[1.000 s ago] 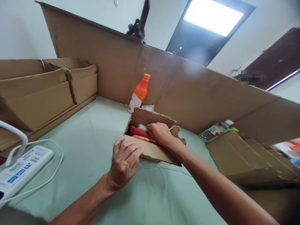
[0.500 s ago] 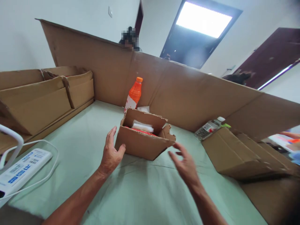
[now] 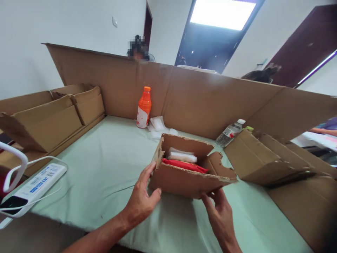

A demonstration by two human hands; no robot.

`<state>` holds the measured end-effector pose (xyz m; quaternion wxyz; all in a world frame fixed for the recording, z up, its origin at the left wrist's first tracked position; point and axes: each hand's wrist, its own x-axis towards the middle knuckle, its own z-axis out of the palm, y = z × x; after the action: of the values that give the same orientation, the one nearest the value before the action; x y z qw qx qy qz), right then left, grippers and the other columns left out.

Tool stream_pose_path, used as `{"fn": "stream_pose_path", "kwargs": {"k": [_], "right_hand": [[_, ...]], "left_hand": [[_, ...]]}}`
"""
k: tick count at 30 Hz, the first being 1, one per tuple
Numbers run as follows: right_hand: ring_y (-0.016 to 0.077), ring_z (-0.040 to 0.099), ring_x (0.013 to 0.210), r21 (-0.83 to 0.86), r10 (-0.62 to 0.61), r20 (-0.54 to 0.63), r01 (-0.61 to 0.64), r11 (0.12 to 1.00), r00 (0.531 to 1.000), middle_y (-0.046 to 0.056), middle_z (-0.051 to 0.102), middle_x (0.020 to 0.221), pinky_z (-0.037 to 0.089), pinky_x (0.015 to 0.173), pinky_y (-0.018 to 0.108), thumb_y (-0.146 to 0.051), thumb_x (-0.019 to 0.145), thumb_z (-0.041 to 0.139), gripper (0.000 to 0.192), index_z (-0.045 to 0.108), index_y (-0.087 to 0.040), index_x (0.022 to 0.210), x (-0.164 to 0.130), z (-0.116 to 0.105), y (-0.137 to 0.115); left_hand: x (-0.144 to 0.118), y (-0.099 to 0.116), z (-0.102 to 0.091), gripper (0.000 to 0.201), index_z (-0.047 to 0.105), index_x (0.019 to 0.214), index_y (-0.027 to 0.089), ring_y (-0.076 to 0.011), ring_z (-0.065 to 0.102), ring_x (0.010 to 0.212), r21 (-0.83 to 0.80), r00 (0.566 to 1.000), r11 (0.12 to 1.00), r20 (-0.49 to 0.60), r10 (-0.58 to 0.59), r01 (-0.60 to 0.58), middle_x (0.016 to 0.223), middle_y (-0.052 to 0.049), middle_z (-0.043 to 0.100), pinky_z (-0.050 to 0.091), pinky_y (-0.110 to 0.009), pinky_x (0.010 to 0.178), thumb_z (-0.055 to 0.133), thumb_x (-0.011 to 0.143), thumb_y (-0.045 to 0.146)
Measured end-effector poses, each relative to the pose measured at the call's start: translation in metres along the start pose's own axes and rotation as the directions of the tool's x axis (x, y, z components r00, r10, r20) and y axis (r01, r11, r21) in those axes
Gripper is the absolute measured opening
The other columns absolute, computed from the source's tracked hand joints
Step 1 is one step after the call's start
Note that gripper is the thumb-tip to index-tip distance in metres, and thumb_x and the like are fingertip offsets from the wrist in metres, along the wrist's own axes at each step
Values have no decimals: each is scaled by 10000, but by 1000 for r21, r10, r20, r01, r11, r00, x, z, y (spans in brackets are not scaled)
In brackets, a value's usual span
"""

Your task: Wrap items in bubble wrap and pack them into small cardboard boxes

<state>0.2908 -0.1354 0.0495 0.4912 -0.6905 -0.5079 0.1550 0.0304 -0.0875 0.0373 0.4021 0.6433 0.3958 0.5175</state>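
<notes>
A small open cardboard box with torn flaps sits on the pale green table cover. Inside it lie a red packet and a white packet. My left hand presses its fingers and thumb against the box's left front corner. My right hand touches the box's lower right front edge with its fingertips. Both hands have the box between them.
An orange drink bottle stands by the tall cardboard wall, with white packets beside it. A clear water bottle lies near folded cartons. Stacked cartons are left; a white power strip with cable lies near left. A person sits behind the wall.
My right hand came out of the box, swung free, then returned to its front edge. My left hand let go and took the left corner again. The box now sits nearer and more to the right.
</notes>
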Motion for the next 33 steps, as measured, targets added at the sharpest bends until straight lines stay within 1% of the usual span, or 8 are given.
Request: {"fn": "stream_pose_path", "kwargs": {"k": [4,7,15,18,21,24,29,33], "right_hand": [[225,643,855,100,-91,88,82,992,992,89,680,1050,547,675,321,-402,863,603,431,553,-183,1231,-6,36,-25],[218,630,846,165,-156,176,128,978,972,96,686,1065,508,581,285,-391,858,575,408,575,-177,1205,15,61,-40],[189,662,722,118,-110,230,84,989,967,84,715,1098,561,600,305,-410,845,617,378,602,-216,1169,41,40,2],[219,689,826,136,-139,282,104,985,949,88,712,1158,592,693,346,-421,863,619,409,590,-225,1221,50,54,10],[266,676,1020,187,-192,326,137,973,926,101,689,1229,600,783,390,-399,876,585,470,543,-226,1311,70,97,1],[298,601,1214,217,-287,332,223,950,899,120,615,1358,566,939,470,-327,880,531,582,437,-225,1445,91,163,-23],[345,340,1469,244,-494,415,430,869,764,192,365,1583,319,1199,568,-227,767,563,819,296,-145,1537,100,279,-70],[341,458,1391,274,-528,544,457,846,652,205,482,1502,386,1160,517,-259,700,629,862,352,-111,1503,96,337,-92]], "left_hand": [[-8,-6,-27,595,453,1437,216,-244,646,1190,-42,971,996,-224,-80,73,1427,-141,567,564,-380,982,607,864,248],[-6,-4,-44,592,442,1443,228,-231,627,1212,-4,934,1000,-357,-29,29,1417,-116,568,540,-369,1021,629,883,268],[-35,-16,-12,722,359,1524,290,-268,546,1329,127,973,991,-222,59,-31,1531,-103,471,438,-478,1149,569,856,116],[-50,-19,-18,773,306,1549,337,-284,473,1405,171,975,985,-216,49,-12,1583,-81,410,383,-519,1187,546,854,98],[-56,-20,-32,780,276,1562,345,-297,423,1444,194,963,981,-268,36,17,1612,-80,364,344,-542,1207,538,866,113],[-45,-28,-47,781,264,1565,336,-300,363,1482,187,937,981,-350,13,56,1635,-82,314,340,-537,1209,548,865,136],[12,-49,-79,695,343,1520,262,-305,343,1491,108,885,982,-456,-89,155,1632,-117,303,479,-473,1102,571,863,241],[66,-65,-109,659,373,1500,205,-316,366,1479,116,853,973,-509,-114,199,1616,-157,323,487,-474,1087,566,887,354]]}}
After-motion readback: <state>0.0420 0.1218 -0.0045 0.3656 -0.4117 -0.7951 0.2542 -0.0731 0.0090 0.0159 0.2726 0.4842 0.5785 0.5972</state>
